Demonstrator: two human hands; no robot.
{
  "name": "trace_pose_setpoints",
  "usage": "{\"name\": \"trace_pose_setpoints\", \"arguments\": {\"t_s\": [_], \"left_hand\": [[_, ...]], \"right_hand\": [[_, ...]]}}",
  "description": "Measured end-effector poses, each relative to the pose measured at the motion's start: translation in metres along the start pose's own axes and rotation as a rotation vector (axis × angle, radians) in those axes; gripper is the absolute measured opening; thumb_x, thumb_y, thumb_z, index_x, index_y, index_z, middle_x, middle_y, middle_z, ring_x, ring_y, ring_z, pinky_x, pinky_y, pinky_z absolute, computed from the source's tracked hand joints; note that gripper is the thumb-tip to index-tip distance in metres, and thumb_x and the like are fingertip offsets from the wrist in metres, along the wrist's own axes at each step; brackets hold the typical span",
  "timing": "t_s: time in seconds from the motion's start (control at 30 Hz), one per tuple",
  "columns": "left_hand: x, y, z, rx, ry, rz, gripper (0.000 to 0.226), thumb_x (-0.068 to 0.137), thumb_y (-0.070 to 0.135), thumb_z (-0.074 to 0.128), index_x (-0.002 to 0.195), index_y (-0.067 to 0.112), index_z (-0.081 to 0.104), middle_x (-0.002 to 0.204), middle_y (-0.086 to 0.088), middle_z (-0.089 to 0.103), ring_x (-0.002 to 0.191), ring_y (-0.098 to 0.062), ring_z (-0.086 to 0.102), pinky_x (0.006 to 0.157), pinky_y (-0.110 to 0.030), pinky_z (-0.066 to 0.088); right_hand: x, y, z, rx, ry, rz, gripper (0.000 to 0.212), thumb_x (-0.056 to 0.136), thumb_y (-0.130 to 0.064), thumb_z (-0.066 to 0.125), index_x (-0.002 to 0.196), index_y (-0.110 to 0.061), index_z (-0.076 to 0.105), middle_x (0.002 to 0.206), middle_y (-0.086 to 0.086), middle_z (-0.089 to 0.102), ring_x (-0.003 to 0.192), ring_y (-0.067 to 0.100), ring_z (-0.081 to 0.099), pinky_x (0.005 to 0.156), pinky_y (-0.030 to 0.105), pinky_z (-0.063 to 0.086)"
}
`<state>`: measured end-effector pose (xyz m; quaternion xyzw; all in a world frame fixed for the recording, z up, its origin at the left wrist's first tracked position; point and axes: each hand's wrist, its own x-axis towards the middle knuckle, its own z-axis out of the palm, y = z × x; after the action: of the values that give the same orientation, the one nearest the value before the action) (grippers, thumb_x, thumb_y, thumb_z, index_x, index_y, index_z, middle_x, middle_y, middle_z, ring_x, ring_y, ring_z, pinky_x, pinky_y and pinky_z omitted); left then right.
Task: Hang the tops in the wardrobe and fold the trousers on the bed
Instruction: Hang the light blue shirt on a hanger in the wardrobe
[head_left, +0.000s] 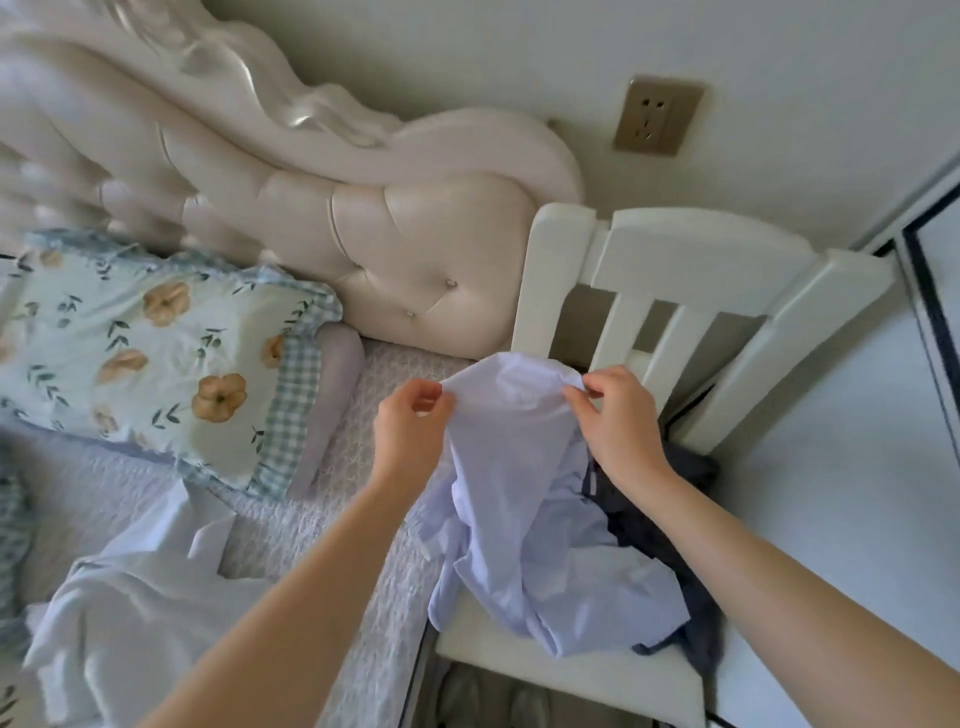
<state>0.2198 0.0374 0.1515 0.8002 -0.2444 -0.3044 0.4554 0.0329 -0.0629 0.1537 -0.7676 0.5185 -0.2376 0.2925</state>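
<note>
**A:** Now, entry one: the fingers?

**B:** Left hand: thumb and fingers curled into a pinch on the top edge of the lilac garment. Right hand: likewise, fingertips nipping the same edge. The edge is stretched between the two pinches.

**A:** Entry two: the garment itself?

**B:** Held up between the hands. Its body hangs below them and bunches on the chair seat. Top or trousers, I cannot tell; no collar, sleeve or leg shows plainly.

**A:** Entry three: round about?

**B:** Under the right wrist, a dark garment, heaped on the same seat and touching the lilac one. Left of the left hand, the bed. Further left and lower, a white garment lying on it. Above that, a pillow.

**A:** Step in hand?

**B:** By my reading, one piece is being lifted and spread to identify it. That is sorting, not yet hanging or folding.

**A:** Next move calls for?

**B:** Probably a lift clear of the dark heap and a shake-out. Then a hanger or the bed, according to kind. No hanger is in view.
</note>
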Motion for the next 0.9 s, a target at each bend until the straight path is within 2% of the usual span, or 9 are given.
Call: {"name": "trace_pose_setpoints", "arguments": {"t_s": [0.07,0.17,0.33,0.47,0.57,0.63,0.73,0.8,0.9], "left_hand": [[-0.003,0.031,-0.011,-0.012,0.007,0.066,0.008,0.091,0.020,0.065,0.094,0.013,0.069,0.086,0.004,0.069,0.079,-0.009,0.062,0.072,-0.028,0.051],[-0.007,0.074,-0.026,-0.039,0.010,0.162,0.008,0.091,0.020,0.066,0.094,0.013,0.068,0.086,0.001,0.069,0.079,-0.011,0.063,0.067,-0.023,0.050],[-0.020,0.140,-0.047,-0.062,0.000,0.330,0.009,0.091,0.022,0.066,0.084,0.021,0.062,0.081,0.005,0.067,0.075,-0.012,0.062,0.058,-0.013,0.044],[-0.038,0.192,-0.054,-0.070,-0.048,0.464,0.014,0.091,0.021,0.066,0.079,0.021,0.060,0.080,-0.003,0.067,0.080,-0.031,0.066,0.076,-0.045,0.057],[-0.052,0.224,-0.056,-0.008,-0.019,0.601,0.015,0.088,0.028,0.068,0.076,0.028,0.060,0.076,0.007,0.068,0.073,-0.021,0.067,0.072,-0.037,0.055],[-0.062,0.244,-0.057,0.009,-0.012,0.679,0.018,0.087,0.028,0.069,0.073,0.032,0.058,0.072,0.012,0.066,0.067,-0.015,0.065,0.068,-0.032,0.052],[-0.073,0.269,-0.059,0.010,-0.027,0.744,0.019,0.086,0.024,0.071,0.071,0.031,0.061,0.069,0.012,0.066,0.065,-0.014,0.064,0.070,-0.037,0.057],[-0.080,0.284,-0.059,-0.007,-0.040,0.767,0.017,0.084,0.021,0.072,0.071,0.029,0.064,0.068,0.011,0.066,0.066,-0.016,0.066,0.071,-0.042,0.059],[-0.089,0.304,-0.058,-0.009,-0.043,0.788,0.014,0.083,0.018,0.073,0.071,0.023,0.066,0.066,0.005,0.068,0.064,-0.020,0.068,0.067,-0.043,0.060]], "right_hand": [[0.003,-0.022,-0.028,0.004,0.052,-0.040,0.045,0.093,-0.021,0.060,0.057,-0.015,0.035,0.065,0.000,0.044,0.062,0.015,0.041,0.058,0.019,0.034],[0.007,-0.051,-0.067,0.008,0.117,-0.097,0.038,0.094,-0.023,0.060,0.065,-0.003,0.047,0.067,0.011,0.055,0.066,0.025,0.049,0.062,0.035,0.039],[0.010,-0.087,-0.122,-0.017,0.222,-0.151,0.036,0.094,-0.029,0.059,0.070,-0.003,0.050,0.061,0.011,0.054,0.062,0.029,0.050,0.055,0.034,0.036],[0.010,-0.101,-0.158,-0.018,0.241,-0.112,0.028,0.096,-0.031,0.056,0.070,-0.019,0.053,0.061,-0.007,0.053,0.060,0.011,0.050,0.053,0.028,0.036],[0.009,-0.106,-0.177,-0.027,0.235,-0.070,0.028,0.096,-0.031,0.055,0.069,-0.024,0.053,0.063,-0.009,0.055,0.061,0.008,0.051,0.052,0.021,0.031],[0.008,-0.108,-0.189,-0.034,0.212,-0.039,0.023,0.095,-0.029,0.055,0.074,-0.020,0.059,0.069,-0.004,0.061,0.066,0.015,0.056,0.054,0.020,0.035],[0.004,-0.116,-0.205,-0.048,0.168,0.011,0.014,0.094,-0.023,0.054,0.091,-0.015,0.065,0.084,-0.001,0.067,0.082,0.021,0.063,0.068,0.029,0.048],[-0.003,-0.125,-0.214,-0.028,0.215,0.005,0.018,0.093,-0.019,0.054,0.109,-0.015,0.062,0.102,-0.004,0.062,0.093,0.019,0.061,0.082,0.033,0.050],[-0.020,-0.141,-0.220,0.002,0.384,-0.094,0.022,0.091,-0.015,0.056,0.113,-0.017,0.054,0.109,-0.007,0.046,0.091,0.013,0.054,0.078,0.026,0.044]]}}
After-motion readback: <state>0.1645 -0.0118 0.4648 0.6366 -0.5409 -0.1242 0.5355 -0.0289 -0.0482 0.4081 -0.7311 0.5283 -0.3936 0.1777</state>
